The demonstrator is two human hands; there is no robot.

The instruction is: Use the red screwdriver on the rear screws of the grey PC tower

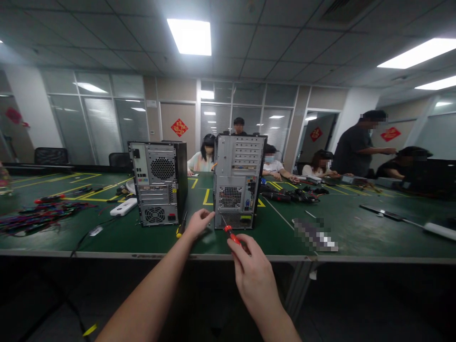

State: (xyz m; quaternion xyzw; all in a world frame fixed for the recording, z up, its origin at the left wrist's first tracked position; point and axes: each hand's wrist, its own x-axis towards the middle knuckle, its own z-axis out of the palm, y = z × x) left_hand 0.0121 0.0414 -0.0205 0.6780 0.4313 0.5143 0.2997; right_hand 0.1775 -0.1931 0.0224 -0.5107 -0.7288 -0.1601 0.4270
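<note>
A screwdriver (232, 235) with a red and black handle is gripped in my right hand (253, 270). Its thin shaft points up and left at the lower back panel of a grey computer tower (227, 161); whether the tip touches a screw is too small to tell. My left hand (199, 223) reaches to the tower's lower left edge, fingers stretched out against or just beside its side. To the left stands a second computer tower (154, 166), also with its back facing me. Between the towers lies a yellow-handled screwdriver (180, 230), partly hidden by my left hand.
On the green table (270, 237) lie a white power strip (124, 207), a heap of coloured cables (39, 218) and black cables (295, 194). A blurred-out item (315, 235) lies to the right. Several people are at the table's far side.
</note>
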